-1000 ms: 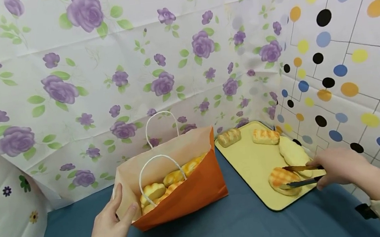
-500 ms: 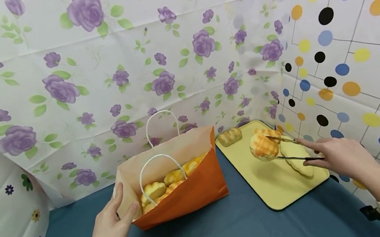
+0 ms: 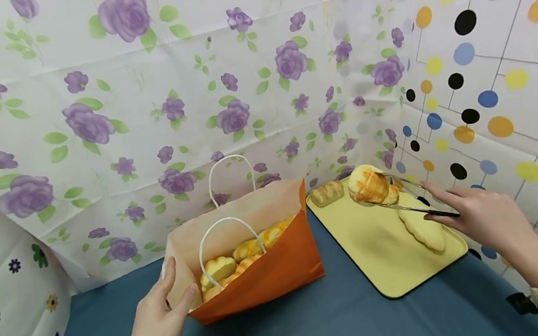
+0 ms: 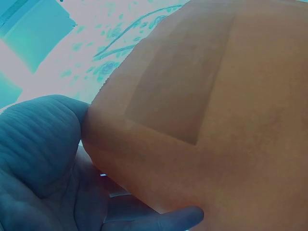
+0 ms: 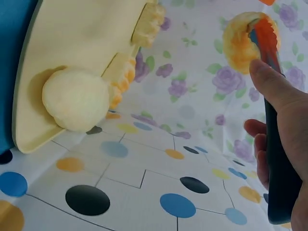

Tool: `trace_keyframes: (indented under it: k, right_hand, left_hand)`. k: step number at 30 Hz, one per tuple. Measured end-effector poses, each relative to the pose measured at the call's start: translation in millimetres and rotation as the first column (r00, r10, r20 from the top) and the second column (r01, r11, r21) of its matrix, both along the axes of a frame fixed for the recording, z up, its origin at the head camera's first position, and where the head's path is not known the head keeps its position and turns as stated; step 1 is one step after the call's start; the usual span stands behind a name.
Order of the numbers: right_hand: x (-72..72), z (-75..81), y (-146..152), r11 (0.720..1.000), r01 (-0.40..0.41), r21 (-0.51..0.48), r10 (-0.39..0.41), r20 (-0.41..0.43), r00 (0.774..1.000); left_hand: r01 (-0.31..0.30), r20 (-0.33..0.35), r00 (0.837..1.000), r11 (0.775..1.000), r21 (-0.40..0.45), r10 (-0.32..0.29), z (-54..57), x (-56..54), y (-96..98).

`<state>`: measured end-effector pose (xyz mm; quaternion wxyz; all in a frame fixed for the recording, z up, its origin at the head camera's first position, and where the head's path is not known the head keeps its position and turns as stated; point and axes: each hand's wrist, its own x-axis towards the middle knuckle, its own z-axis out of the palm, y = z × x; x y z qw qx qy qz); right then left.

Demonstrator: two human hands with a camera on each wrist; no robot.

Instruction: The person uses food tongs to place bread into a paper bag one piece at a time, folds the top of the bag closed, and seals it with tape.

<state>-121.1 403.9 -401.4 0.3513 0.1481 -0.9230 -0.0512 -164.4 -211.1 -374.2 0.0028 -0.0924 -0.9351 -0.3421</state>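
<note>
My left hand (image 3: 159, 314) grips the left edge of an orange paper bag (image 3: 279, 270) with white handles. In the left wrist view the thumb and fingers lie about the edge of the bag (image 4: 250, 106). Several bread rolls (image 3: 218, 270) sit inside the open bag. My right hand (image 3: 483, 217) holds metal tongs (image 3: 416, 209) with dark handles. Their tips pinch a round golden bun (image 3: 366, 183), raised above the far part of a yellow tray (image 3: 370, 261). In the right wrist view the bun (image 5: 236, 45) hangs in the tongs (image 5: 281, 168).
On the tray lie a pale long bread (image 3: 422, 223) at the right and a small loaf (image 3: 327, 193) at the far left corner. Another loaf (image 5: 120, 72) is partly hidden behind the bun in the head view. Patterned sheets (image 3: 193, 88) stand behind and at the right.
The right hand's tongs have lifted the round bun off the near right part of the tray and carried it away, up and to the left. The left hand and bag stay nearly still.
</note>
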Motion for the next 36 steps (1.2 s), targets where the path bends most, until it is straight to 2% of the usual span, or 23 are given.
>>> trace_keyframes:
  k: [8,12,16,22,26,29,33,36]
  right_hand:
    - [-6.7,15.9,-8,0.999,-0.036,0.003,0.037,-0.071,0.997]
    - [-12.8,27.5,-20,0.998,-0.058,-0.010,0.057,-0.059,0.997]
    - [-25.0,41.8,-35,0.994,-0.110,-0.002,0.109,-0.063,0.992]
    - [-43.6,61.7,-53,0.974,-0.225,0.025,0.227,-0.132,0.965]
    - [-51.0,73.7,-64,0.961,-0.272,0.055,0.278,-0.165,0.946]
    - [-53.9,82.2,-72,0.953,-0.299,0.054,0.303,-0.148,0.941]
    - [-58.4,94.8,-83,0.945,-0.325,0.041,0.328,-0.091,0.940]
    - [-65.3,106.2,-93,0.935,-0.347,0.072,0.351,-0.053,0.935]
  left_hand:
    - [0.012,-0.024,1.000,1.000,0.006,-0.011,2.1,-1.2,1.5]
    - [0.008,-0.007,1.000,1.000,-0.001,-0.008,1.8,-1.0,1.5]
    - [0.004,-0.007,1.000,1.000,-0.004,-0.004,1.4,-1.2,0.7]
    - [0.008,-0.023,1.000,1.000,-0.006,-0.008,0.8,-0.7,-0.9]
    - [0.013,-0.029,0.999,1.000,-0.006,-0.014,0.0,0.2,-0.2]
    - [0.014,-0.019,1.000,1.000,-0.012,-0.014,1.0,-0.4,0.8]
    - [0.015,0.042,0.999,0.999,-0.040,-0.013,5.9,-4.0,1.9]
    - [0.014,0.084,0.996,0.998,-0.058,-0.009,8.9,-6.6,2.2]
